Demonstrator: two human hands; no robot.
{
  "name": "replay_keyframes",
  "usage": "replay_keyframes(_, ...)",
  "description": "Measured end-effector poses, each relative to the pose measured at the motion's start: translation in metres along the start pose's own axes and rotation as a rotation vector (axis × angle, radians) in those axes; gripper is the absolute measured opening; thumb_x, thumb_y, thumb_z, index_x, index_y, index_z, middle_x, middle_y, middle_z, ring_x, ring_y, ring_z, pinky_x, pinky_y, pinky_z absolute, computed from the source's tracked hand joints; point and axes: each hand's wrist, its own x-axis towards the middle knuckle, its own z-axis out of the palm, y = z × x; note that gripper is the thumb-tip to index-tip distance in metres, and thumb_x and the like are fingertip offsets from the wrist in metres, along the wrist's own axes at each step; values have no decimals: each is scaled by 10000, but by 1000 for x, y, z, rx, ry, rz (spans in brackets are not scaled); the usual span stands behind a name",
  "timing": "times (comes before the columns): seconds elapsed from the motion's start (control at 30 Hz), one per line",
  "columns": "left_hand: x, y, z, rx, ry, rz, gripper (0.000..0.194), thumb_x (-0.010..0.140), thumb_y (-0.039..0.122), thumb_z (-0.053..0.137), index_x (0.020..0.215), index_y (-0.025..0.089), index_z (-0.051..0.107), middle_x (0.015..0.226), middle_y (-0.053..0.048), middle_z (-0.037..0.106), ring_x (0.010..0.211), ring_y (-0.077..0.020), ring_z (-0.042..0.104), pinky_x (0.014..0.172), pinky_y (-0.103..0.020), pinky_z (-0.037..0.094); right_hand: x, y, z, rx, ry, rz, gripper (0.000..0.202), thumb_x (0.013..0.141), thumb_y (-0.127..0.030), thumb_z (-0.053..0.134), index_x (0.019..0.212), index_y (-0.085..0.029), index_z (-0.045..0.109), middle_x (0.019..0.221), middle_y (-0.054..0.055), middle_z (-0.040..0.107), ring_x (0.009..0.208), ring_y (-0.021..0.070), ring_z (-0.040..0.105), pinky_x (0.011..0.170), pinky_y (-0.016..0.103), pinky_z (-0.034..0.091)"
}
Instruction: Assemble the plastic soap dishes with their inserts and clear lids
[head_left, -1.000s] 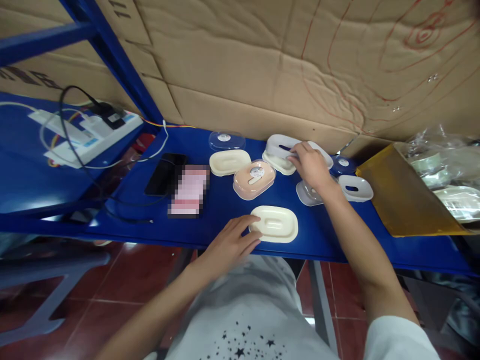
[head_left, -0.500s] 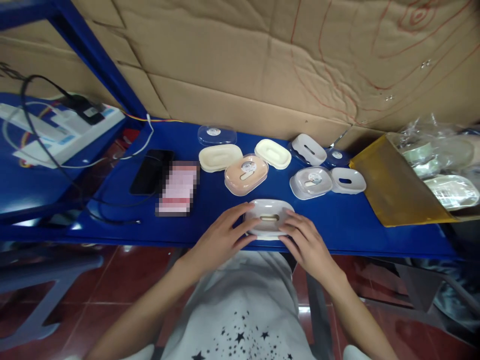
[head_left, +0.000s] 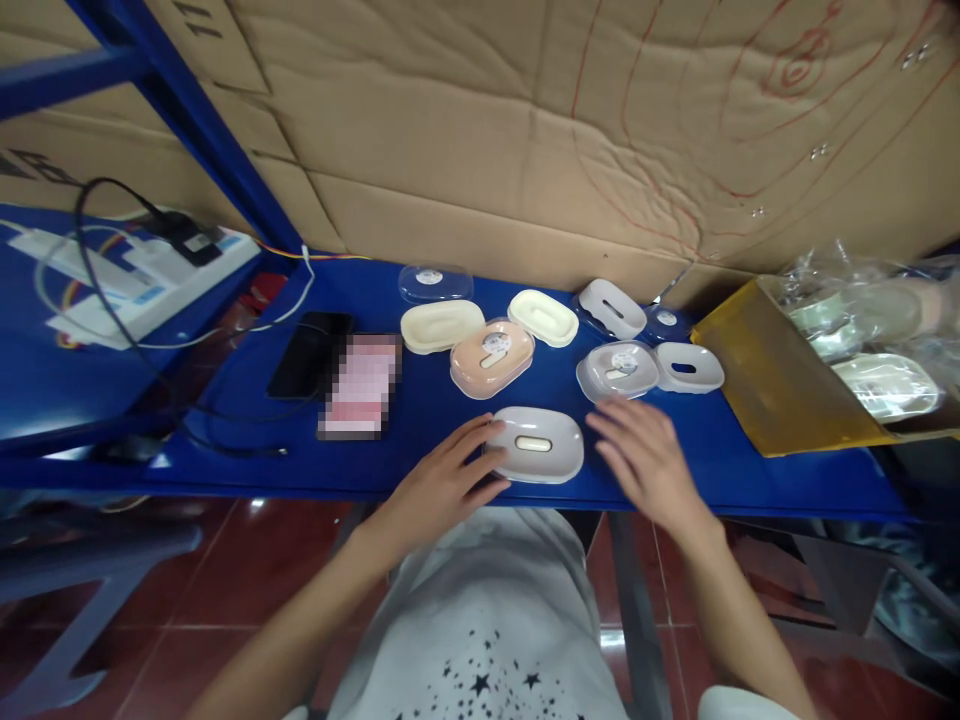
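Observation:
A pale grey oval soap dish [head_left: 553, 465], with a cream strip showing in its middle slot, lies flat near the front edge of the blue table. My left hand [head_left: 457, 465] holds its left end, fingertips over the rim and thumb at the near side. My right hand [head_left: 649, 455] is off the dish to the right, fingers apart and holding nothing. Just beyond its fingertips sits a lidded grey soap dish [head_left: 616, 374] with a round sticker. Beside that is a grey slotted tray [head_left: 705, 366].
Behind are a lidded peach soap dish [head_left: 476, 378], cream trays [head_left: 442, 325] and a clear lid [head_left: 435, 287]. A black phone [head_left: 307, 355] and blurred pink item [head_left: 360, 390] lie left, near cables and a power strip [head_left: 244, 250]. An open box [head_left: 750, 370] holds wrapped dishes at right.
My right hand has let go of the grey soap dish and moved right and slightly up. My left hand stays at the dish's left end.

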Motion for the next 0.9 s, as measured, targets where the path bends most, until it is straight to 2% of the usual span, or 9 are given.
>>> replay_keyframes(0.07,-2,0,-1,-32,13,-19,190,1080,287,660,1258,223,635,1487,-135,591,1498,-313,527,1204,-541,552,16,38,-14,-61,70,125,283,1098,-268,550,1336,-259,703,1371,100,757,1395,314,643,1163,542,478)
replay_keyframes(0.13,-5,0,-1,-37,44,-43,184,1067,277,681,1238,225,640,1481,-132,583,1463,-307,548,1195,-535,549,33,75,-22,-133,107,281,268,1105,-353,520,1156,-250,762,1159,89,822,1182,315,749,1129,538,484)
replay_keyframes(0.2,-6,1,0,-13,83,-64,184,1053,270,701,1220,220,641,1456,-133,588,1423,-309,569,1173,-531,551,53,103,-22,-183,41,386,370,1098,-447,498,973,-237,776,939,87,824,942,305,780,1065,512,517)
replay_keyframes(0.27,-5,1,1,8,106,-73,186,1044,265,709,1210,215,640,1431,-134,596,1393,-312,583,1151,-525,554,76,118,-16,-186,-70,396,422,1094,-471,471,962,-223,786,942,104,825,929,307,779,1031,476,535)
replay_keyframes(0.4,-3,2,1,24,102,-84,180,1044,258,698,1204,208,632,1423,-138,599,1380,-315,589,1137,-503,549,125,116,7,-145,-354,356,435,1108,-334,393,1365,-222,726,1364,97,769,1259,285,722,1077,396,527)
replay_keyframes(0.47,-3,2,1,35,106,-87,182,1044,259,696,1206,207,629,1421,-140,602,1374,-318,593,1129,-498,551,144,111,17,-152,-471,381,436,1098,-303,419,1431,-258,697,1392,75,760,1284,281,713,1060,376,538)
replay_keyframes(0.67,-4,4,-2,38,85,-88,174,1053,268,683,1207,207,630,1415,-144,605,1376,-329,599,1118,-517,555,164,102,24,-324,-487,538,503,1112,-284,346,1540,-196,594,1365,202,742,1296,365,700,1039,475,540)
replay_keyframes(0.8,-3,5,-2,39,98,-86,161,1060,272,670,1204,210,632,1409,-140,612,1380,-327,601,1115,-516,562,167,96,25,-423,-517,601,484,1112,-376,391,1479,-164,623,1336,234,740,1276,380,700,1029,502,545)
replay_keyframes(0.9,-2,5,-1,40,94,-84,156,1067,270,659,1205,206,627,1410,-145,613,1382,-327,597,1116,-528,564,177,96,36,-466,-571,616,498,1083,-412,463,1396,-83,665,1315,297,725,1264,416,694,1009,531,547)
